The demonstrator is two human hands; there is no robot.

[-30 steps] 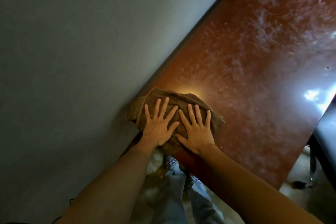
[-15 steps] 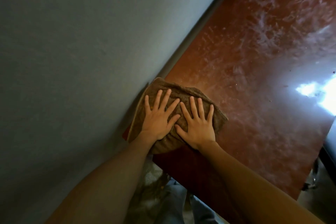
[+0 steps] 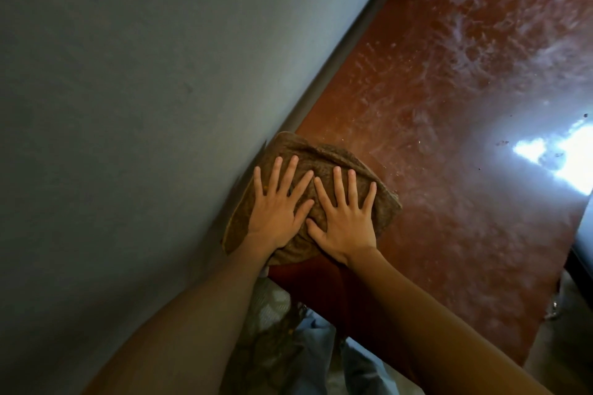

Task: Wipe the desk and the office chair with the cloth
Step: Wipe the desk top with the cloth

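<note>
**Desk wipe in its early part, chair yet to come**

Both hands lie flat on the cloth [image 3: 324, 155] at the near left corner of the desk [image 3: 449, 144], hard against the wall [image 3: 128, 106]. The left hand [image 3: 276, 218] and right hand [image 3: 348, 224] sit side by side with fingers straight and spread. They press down on the fabric and grip nothing.

Most of the job looks to be left. Pale dusty swirls and specks cover the red-brown top from just beyond the cloth out to the far and right parts. Glare at the right hides that patch. Only the small area under and near the cloth could count as wiped, and shadow from the arms makes even that hard to judge. The chair is not plainly in view.

The cloth is brown and textured, bunched into a rumpled pad. Its left edge rides up against the wall, and its near edge reaches the desk's near edge.
</note>
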